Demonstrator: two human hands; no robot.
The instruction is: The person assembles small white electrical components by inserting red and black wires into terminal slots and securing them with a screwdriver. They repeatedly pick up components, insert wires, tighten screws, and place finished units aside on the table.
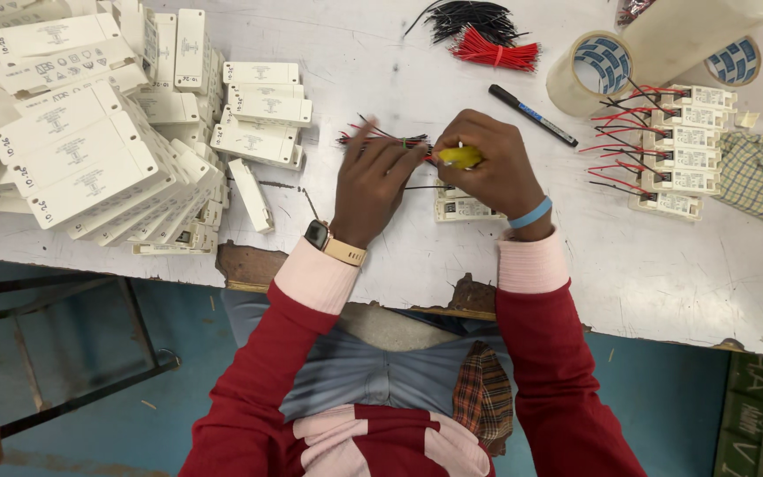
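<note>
My right hand [494, 165] grips a yellow-handled tool [459, 157] above a small white rectangular module [463, 208] lying on the white table [664, 274]. My left hand [373, 185] pinches thin red and black wires [381, 138] beside the tool's tip, fingers blurred. A watch sits on my left wrist and a blue band on my right.
A big heap of white modules [90, 150] fills the left side. A row of wired modules [682, 146] lies at the right, beside a checked cloth [759, 175]. Loose red [496, 51] and black wires [474, 18], a black marker [532, 115] and tape rolls [592, 72] lie beyond my hands.
</note>
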